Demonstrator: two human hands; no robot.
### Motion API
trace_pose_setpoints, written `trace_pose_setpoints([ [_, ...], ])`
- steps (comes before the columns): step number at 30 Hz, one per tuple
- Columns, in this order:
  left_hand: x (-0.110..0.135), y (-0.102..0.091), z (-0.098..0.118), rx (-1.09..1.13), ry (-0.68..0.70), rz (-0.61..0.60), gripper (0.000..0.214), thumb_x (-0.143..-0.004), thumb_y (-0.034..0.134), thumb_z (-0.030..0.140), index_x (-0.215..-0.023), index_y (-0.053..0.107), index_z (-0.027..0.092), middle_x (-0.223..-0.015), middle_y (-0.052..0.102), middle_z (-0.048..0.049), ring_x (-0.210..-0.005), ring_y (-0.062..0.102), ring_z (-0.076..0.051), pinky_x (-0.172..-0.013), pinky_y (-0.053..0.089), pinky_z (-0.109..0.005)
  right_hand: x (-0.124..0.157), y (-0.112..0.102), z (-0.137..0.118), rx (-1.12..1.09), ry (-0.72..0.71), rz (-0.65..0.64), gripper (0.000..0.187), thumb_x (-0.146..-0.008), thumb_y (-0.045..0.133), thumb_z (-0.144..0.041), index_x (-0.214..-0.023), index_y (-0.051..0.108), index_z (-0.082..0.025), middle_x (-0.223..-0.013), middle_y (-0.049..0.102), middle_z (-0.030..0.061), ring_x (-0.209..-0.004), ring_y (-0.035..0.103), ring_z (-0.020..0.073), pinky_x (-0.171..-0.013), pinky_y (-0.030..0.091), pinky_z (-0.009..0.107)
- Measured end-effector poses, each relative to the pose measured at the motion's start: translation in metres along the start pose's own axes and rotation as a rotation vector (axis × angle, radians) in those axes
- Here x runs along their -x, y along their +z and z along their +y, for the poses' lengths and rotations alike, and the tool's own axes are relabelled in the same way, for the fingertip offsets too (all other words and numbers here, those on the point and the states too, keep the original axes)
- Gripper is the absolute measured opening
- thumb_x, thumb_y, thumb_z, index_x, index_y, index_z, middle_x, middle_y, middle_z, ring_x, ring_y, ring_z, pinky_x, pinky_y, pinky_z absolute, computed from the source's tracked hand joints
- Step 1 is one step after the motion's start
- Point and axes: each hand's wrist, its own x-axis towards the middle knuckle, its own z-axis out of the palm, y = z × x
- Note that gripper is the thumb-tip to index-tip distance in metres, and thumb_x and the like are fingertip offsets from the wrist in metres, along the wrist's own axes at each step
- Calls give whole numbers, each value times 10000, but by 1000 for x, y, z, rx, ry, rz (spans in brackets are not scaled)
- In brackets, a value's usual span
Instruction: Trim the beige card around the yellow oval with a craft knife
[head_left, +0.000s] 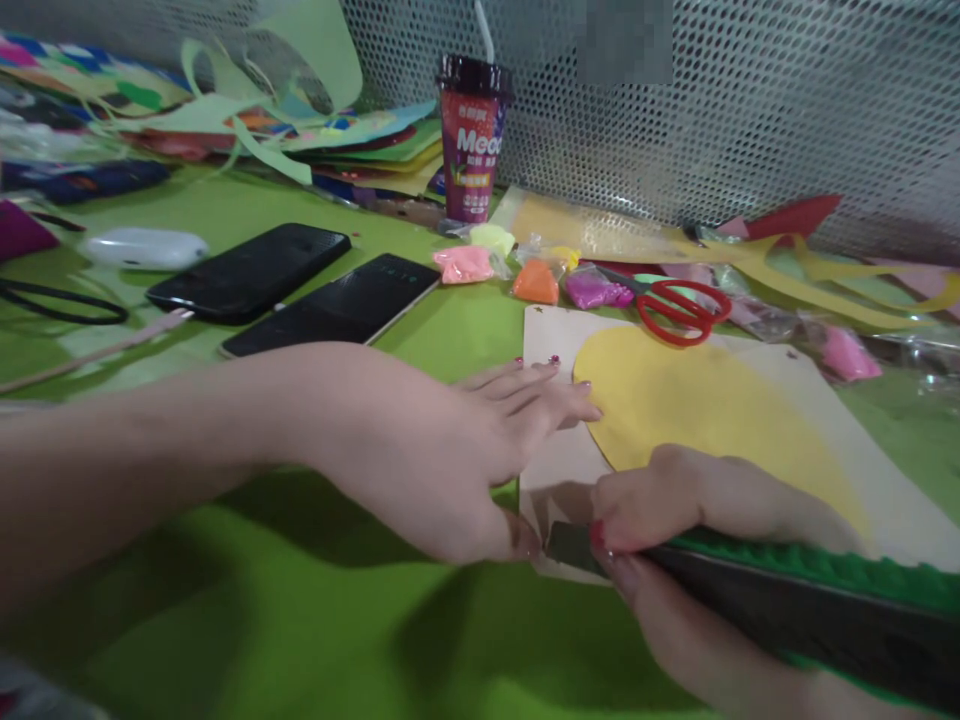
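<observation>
Left hand [450,450] flat, steadying beige sheet [862,440] bearing yellow rounded cutout [697,405].
Right hand [675,500] pinches dark green-edged tool [787,590]; pressing along sheet's near edge, likely.

Even, moderately bright overhead light. Soft dark shadows lie under the left hand [450,450] and forearm on the green table [300,620]. Whole frame is soft and smeared; near edges bend. A blurred grey patch sits top centre.

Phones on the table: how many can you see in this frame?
2. Both lie dark and face up on the green table, side by side left of centre: one phone further left, the other phone just right of it, partly behind the left forearm.
</observation>
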Motion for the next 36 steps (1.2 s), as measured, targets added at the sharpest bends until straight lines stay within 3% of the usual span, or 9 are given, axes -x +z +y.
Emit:
trace_pose_setpoints([
  [4,-1,-6,0,90,-38,-127,843,-859,490,505,-1482,16,192,-1544,-73,-50,-1399,-76,-325,-1109,157,-534,-2,1,2,-46,-71,13,295,-684,448,3,-831,515,-244,-606,635,-39,-456,607,90,-420,485,145],
  [7,-2,-7,-1,103,-32,-152,868,-852,511,483,-1476,-32,220,-1541,-125,-27,-1392,-128,-320,-1120,106,-533,-2,2,3,-57,-66,-10,271,-690,457,0,-817,508,-235,-627,639,-42,-471,606,79,-451,489,137],
  [14,0,-5,1,149,-63,-118,873,-848,487,450,-1465,-58,161,-1534,-128,-53,-1398,-75,-343,-1116,126,-525,-7,3,-2,-141,-68,28,322,-668,435,10,-844,510,-250,-624,609,-48,-450,572,56,-448,462,113],
  [19,-2,-2,3,138,-51,-100,847,-862,418,515,-1468,-60,166,-1529,-161,-14,-1391,-126,-318,-1133,66,-486,-14,5,-4,-73,-167,66,327,-670,381,16,-807,543,-233,-616,638,32,-424,592,105,-401,456,153],
  [21,-3,-1,3,143,-44,-101,854,-856,407,541,-1471,-52,166,-1530,-157,-9,-1388,-141,-310,-1137,56,-476,-12,6,-1,-64,-178,76,324,-671,391,16,-817,531,-238,-605,631,20,-480,631,122,-432,477,150],
  [27,-3,0,5,144,-71,-79,847,-837,453,498,-1477,-6,188,-1537,-102,-22,-1395,-92,-315,-1131,84,-487,12,10,9,-57,36,112,231,-740,509,-50,-805,514,-272,-668,630,-62,-613,671,111,-582,546,147],
  [36,-4,0,6,73,-76,-114,815,-876,343,555,-1457,-106,201,-1514,-198,8,-1393,-133,-296,-1133,77,-476,3,8,6,-95,-152,84,372,-691,413,-6,-939,506,-267,-671,633,-27,-497,621,95,-458,506,129],
])
